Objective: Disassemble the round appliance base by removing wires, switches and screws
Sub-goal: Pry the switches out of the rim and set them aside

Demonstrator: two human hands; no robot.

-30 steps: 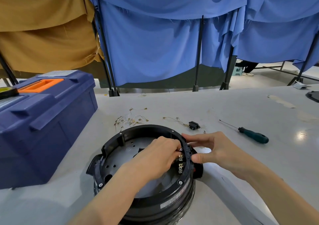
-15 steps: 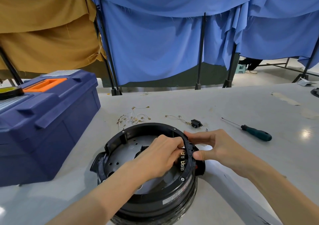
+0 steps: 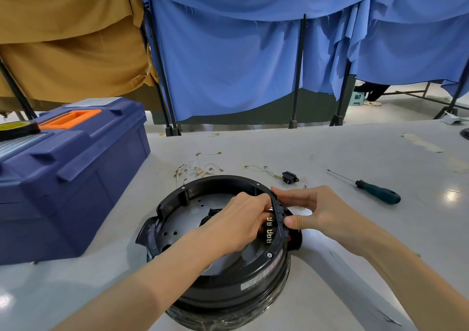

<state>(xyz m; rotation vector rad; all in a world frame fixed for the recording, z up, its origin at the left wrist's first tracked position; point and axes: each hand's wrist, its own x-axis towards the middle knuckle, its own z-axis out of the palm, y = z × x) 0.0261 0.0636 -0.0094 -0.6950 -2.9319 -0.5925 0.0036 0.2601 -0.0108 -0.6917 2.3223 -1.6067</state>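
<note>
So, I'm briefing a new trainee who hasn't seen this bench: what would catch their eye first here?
First, the black round appliance base at the near middle of the table, with both hands at its right rim: the left hand reaches inside toward the metal terminals, the right hand pinches the rim from outside. A big blue toolbox sits at the left, and loose wires and a green-handled screwdriver lie beyond the base.

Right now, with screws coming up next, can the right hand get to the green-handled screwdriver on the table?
Probably yes. The screwdriver lies alone on the table just right of the right hand, nothing between them. The hand must first let go of the round base it pinches.
</note>
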